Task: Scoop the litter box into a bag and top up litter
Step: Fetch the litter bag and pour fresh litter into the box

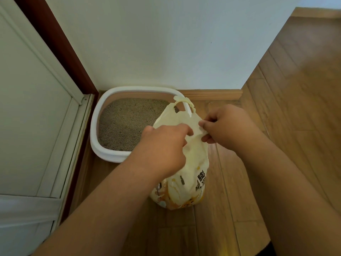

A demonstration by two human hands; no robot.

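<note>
A white litter box (96,124) stands on the wood floor in the corner, filled with grey-brown litter (127,121). Just right of it, a cream litter bag (191,174) with orange print and a cut-out handle stands upright on the floor. My left hand (162,146) grips the bag's top edge from the left. My right hand (225,126) pinches the same top edge from the right, close to the left hand. No scoop is visible.
A white wall (166,43) runs behind the box, with a wooden baseboard (212,94) along it. A white panelled door (27,108) with a dark red frame is on the left. Wood floor (295,89) stretches to the right.
</note>
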